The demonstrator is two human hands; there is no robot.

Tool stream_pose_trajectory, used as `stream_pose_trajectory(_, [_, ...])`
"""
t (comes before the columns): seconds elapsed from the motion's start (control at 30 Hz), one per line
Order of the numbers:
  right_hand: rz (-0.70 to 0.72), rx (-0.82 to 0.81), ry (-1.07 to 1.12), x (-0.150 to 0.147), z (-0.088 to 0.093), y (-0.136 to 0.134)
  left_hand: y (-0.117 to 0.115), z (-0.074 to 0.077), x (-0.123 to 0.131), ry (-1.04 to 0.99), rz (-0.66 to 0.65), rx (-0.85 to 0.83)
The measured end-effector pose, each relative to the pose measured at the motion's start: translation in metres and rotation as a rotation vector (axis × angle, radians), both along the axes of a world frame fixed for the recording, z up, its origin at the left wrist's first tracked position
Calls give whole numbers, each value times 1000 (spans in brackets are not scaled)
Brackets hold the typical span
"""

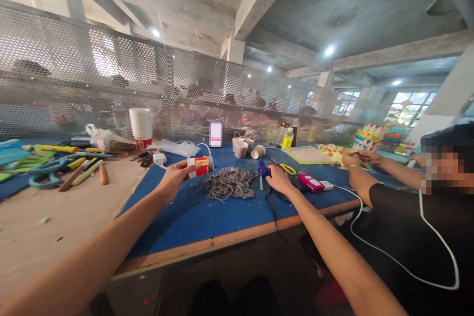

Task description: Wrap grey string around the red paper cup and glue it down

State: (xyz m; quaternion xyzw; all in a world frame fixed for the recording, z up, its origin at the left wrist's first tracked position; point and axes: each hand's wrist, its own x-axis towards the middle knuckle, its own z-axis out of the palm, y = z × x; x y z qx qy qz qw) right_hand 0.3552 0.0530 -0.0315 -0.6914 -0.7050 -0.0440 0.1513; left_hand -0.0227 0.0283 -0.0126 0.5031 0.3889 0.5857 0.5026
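My left hand (174, 177) is closed round a paper cup (200, 165) with a red and white print, held on its side above the blue table top (207, 215). Grey twine is wound on the cup's right end. Just right of the cup lies a loose heap of grey twine (231, 183). My right hand (277, 178) rests on the table beside a blue glue gun (262, 170), its fingers curled at the gun's handle. The gun's black cord (272, 207) runs over the table edge.
A person in a black top (414, 227) sits at my right, hands on a colourful craft piece (366, 140). Yellow scissors (287, 169), a pink device (311, 182), several paper cups (242, 148), a cup stack (140, 126), a phone (215, 134) and tools (55, 165) lie around. A mesh screen (111, 84) stands behind.
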Motion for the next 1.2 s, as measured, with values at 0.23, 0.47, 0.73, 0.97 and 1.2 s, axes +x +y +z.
stream_pose_trajectory(0.23, [6, -20, -36, -7, -4, 5, -2, 0, 2, -2, -26, 13])
stream_pose_trajectory(0.47, [3, 215, -13, -15, 10, -9, -6, 3, 3, -14, -16, 12])
stream_pose_trajectory(0.73, [601, 69, 603, -129, 49, -31, -1, 0, 1, -57, -10, 13])
stream_pose_trajectory(0.97, [528, -453, 1120, -195, 41, -19, -1, 3, -1, -106, 79, 30])
stream_pose_trajectory(1.2, [591, -335, 1109, -185, 33, -10, -7, 5, 5, -36, 76, 33])
